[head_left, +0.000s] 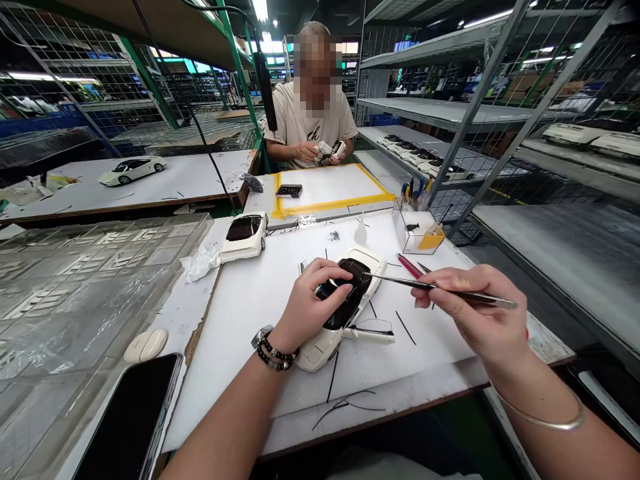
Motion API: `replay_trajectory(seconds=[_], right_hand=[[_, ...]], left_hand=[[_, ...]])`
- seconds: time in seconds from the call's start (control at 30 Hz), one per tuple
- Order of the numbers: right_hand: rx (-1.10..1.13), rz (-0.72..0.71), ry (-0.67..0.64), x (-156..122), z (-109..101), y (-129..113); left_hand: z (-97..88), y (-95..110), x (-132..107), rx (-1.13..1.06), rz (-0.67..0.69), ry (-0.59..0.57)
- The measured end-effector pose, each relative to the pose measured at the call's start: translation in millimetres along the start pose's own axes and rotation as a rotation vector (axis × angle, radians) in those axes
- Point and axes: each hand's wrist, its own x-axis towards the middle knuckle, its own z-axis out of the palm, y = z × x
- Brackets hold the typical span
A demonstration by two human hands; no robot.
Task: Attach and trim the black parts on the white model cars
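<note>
A white model car [319, 349] with a dark roof lies at an angle on the white work surface, its door [373, 333] swung out on the near right side. My left hand [320, 297] rests over the car's roof, thumb and fingers bent against it, steadying the body. Between the thumb and fingers of my right hand [475, 307] is a pair of metal tweezers [450, 291]. The tweezers' tip reaches the edge of the dark roof, close to my left fingertips. Thin black strips [405, 327] are scattered around the car.
A second white model car [245, 237] stands at the upper left. A clear box [419, 230] holds small tools, with a red pen-like tool [409, 265] beside it. A phone [133, 420] and plastic trays [100, 287] lie left. Opposite sits a co-worker [313, 120] handling a white part.
</note>
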Motion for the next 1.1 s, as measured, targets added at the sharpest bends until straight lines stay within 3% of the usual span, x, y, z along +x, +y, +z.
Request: replay_trajectory(seconds=[0.17,0.3,0.5,0.7,0.83,0.97,1.03,1.1], right_hand=[[-0.029,-0.035,-0.072,-5,5,-5],[-0.049,-0.067,-0.093,-7,7,-2],[-0.164,-0.067,-0.04,-7,0,9],[-0.172,-0.097,-0.208,-9,-1,13],[-0.227,-0.109,-0.23,-8,-5,15],[-0.43,-0.147,-0.168,-2,-25,16],[-0.626,-0.193,-0.261,1,-37,19],[-0.844,-0.276,-0.441,2,-48,26]], left_hand=[[-1.8,4,1,-0.035,0.14,-0.04],[-1.1,5,2,-0.019,0.179,-0.005],[-0.7,0,1,-0.09,0.092,0.021],[-0.9,-1,-1,-0.108,0.049,0.016],[-2.2,0,-1,-0.113,0.035,-0.011],[-7.3,3,-1,-0.115,0.039,-0.103],[-10.4,6,0,-0.111,0.028,-0.182],[-13.1,8,1,-0.105,0.004,-0.265]])
